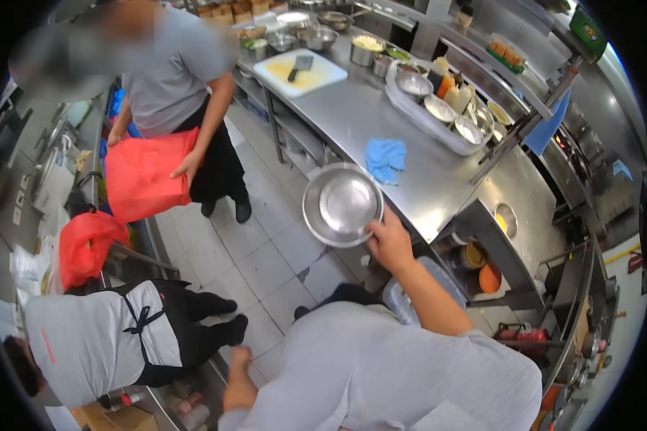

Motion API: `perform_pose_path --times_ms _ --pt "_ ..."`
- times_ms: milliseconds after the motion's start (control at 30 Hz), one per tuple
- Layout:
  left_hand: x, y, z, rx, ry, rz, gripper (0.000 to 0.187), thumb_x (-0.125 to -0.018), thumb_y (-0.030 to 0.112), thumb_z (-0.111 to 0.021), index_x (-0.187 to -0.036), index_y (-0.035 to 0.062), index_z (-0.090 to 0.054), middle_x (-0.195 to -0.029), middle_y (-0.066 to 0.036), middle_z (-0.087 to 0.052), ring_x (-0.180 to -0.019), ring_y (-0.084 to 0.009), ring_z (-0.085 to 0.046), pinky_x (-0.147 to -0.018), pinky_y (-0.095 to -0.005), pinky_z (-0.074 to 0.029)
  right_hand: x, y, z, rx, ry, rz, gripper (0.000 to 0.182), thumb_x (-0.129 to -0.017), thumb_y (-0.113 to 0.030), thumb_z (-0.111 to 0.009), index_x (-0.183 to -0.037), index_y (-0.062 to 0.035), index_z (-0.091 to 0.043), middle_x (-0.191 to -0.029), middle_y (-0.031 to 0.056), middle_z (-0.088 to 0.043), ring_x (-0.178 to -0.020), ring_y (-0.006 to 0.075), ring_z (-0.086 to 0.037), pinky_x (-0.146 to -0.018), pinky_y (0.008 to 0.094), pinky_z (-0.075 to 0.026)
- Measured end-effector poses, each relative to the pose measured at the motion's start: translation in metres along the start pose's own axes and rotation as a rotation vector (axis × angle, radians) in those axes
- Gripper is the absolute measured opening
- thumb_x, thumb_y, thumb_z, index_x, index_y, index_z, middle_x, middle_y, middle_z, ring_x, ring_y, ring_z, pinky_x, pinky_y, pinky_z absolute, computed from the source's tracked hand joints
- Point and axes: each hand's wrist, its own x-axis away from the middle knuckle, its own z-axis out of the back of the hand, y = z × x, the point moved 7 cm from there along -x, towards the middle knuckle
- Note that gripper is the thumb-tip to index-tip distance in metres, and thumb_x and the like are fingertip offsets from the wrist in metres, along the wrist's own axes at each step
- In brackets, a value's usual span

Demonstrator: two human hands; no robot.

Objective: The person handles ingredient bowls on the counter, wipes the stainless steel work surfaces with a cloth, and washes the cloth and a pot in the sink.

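Note:
My right hand [392, 241] grips the rim of a round stainless steel bowl [343, 205], thumb on top. The bowl is held out over the floor beside the steel table's edge, its inside facing me and showing nothing in it. Just past its rim, a crumpled blue cloth [386, 159] lies on the table. My left hand [241, 358] hangs low at my left side, near the feet of a bending person. Its fingers are too foreshortened to make out, and no object shows in it.
The steel table [323, 118] carries a cutting board [273, 72] with a cleaver [301, 66], metal bowls and sauce bottles. At the left, one person [169, 79] holds a red bag [147, 176]; another person [86, 341] bends over a low shelf. Tubs [489, 279] stand below the counter.

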Motion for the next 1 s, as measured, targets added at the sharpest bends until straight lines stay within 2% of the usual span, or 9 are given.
perform_pose_path --times_ms 33,67,200,300,367,433,567,733,1000 --pt "-0.024 0.024 0.058 -0.272 0.288 -0.345 0.025 -0.092 0.02 -0.058 -0.084 -0.0008 -0.069 -0.071 -0.018 -0.068 -0.063 -0.0319 -0.069 -0.057 -0.0474 -0.053 -0.016 -0.006 0.002 -0.031 0.027 -0.012 0.027 -0.072 -0.002 -0.077 -0.095 -0.0101 -0.066 -0.133 0.0209 -0.061 -0.114 0.0439 -0.062 -0.092 0.0473 -0.054" --pt "-0.053 0.015 0.1 0.146 0.089 0.189 0.028 -0.095 0.022 -0.059 -0.09 -0.0038 -0.07 -0.088 -0.022 -0.073 -0.081 -0.0336 -0.072 -0.071 -0.0491 -0.055 -0.027 -0.009 0.001 -0.058 0.043 -0.026 0.027 -0.071 -0.002 -0.078 -0.094 -0.0093 -0.066 -0.128 0.0196 -0.062 -0.112 0.0431 -0.062 -0.092 0.0466 -0.053" --pt "-0.135 0.135 0.253 0.333 0.742 -0.08 0.032 -0.101 0.023 -0.064 -0.121 -0.0017 -0.07 -0.091 -0.012 -0.069 -0.082 -0.0198 -0.065 -0.072 -0.0333 -0.052 -0.058 -0.015 -0.009 -0.092 0.072 -0.084 0.028 -0.071 -0.001 -0.078 -0.094 -0.0093 -0.066 -0.129 0.0188 -0.061 -0.112 0.0426 -0.062 -0.09 0.0462 -0.053" --pt "-0.09 0.362 0.298 0.611 0.422 -0.266 0.071 -0.094 0.016 -0.075 -0.156 0.0085 -0.043 -0.135 -0.013 -0.065 -0.1 -0.0235 -0.069 -0.083 -0.0328 -0.057 -0.072 -0.012 -0.038 -0.096 0.029 -0.109 0.027 -0.071 -0.003 -0.079 -0.093 -0.01 -0.066 -0.133 0.0181 -0.06 -0.111 0.042 -0.063 -0.088 0.047 -0.054" --pt "-0.049 0.496 0.294 0.671 0.207 -0.56 0.109 -0.078 0.018 -0.09 -0.165 0.0149 -0.025 -0.163 -0.016 -0.035 -0.125 -0.028 -0.058 -0.087 -0.0359 -0.059 -0.078 -0.013 -0.064 -0.116 -0.045 -0.119 0.026 -0.074 -0.009 -0.082 -0.094 -0.0118 -0.066 -0.131 0.0167 -0.06 -0.11 0.0418 -0.062 -0.088 0.0478 -0.053" --pt "-0.019 0.578 0.284 0.489 0.176 -0.761 0.101 -0.068 0.02 -0.096 -0.155 0.0143 -0.045 -0.165 -0.02 -0.028 -0.135 -0.0322 -0.051 -0.093 -0.0395 -0.058 -0.083 -0.012 -0.089 -0.167 -0.114 -0.113 0.027 -0.075 -0.011 -0.083 -0.095 -0.0123 -0.066 -0.13 0.0162 -0.06 -0.111 0.0419 -0.062 -0.088 0.0482 -0.053" --pt "-0.071 0.615 0.278 0.172 0.187 -0.882 0.044 -0.062 0.02 -0.098 -0.094 0.0051 -0.071 -0.156 -0.021 -0.039 -0.138 -0.0408 -0.049 -0.104 -0.0431 -0.053 -0.098 0.003 -0.143 -0.27 -0.218 -0.113 0.035 -0.078 -0.02 -0.085 -0.11 -0.0183 -0.07 -0.137 0.0146 -0.061 -0.119 0.0403 -0.062 -0.094 0.0472 -0.054" --pt "-0.16 0.583 0.33 0.327 0.206 -0.492 0.038 -0.062 0.018 -0.099 -0.079 0.0038 -0.068 -0.135 -0.022 -0.058 -0.139 -0.0445 -0.049 -0.106 -0.0447 -0.05 -0.176 0.098 -0.162 -0.112 -0.164 0.023 0.069 -0.085 -0.039 -0.081 -0.146 -0.017 -0.058 -0.153 0.0125 -0.055 -0.14 0.0368 -0.051 -0.116 0.0472 -0.043" --pt "-0.223 0.553 0.426 0.129 0.467 -0.198 0.039 -0.061 0.019 -0.099 -0.078 0.0048 -0.068 -0.151 -0.034 -0.048 -0.137 -0.0455 -0.053 -0.111 -0.0488 -0.044 -0.295 0.41 -0.219 0.512 -0.04 -0.644 0.071 -0.099 -0.052 -0.059 -0.159 -0.0186 -0.044 -0.168 0.0206 -0.031 -0.156 0.0465 -0.023 -0.126 0.0608 -0.015"
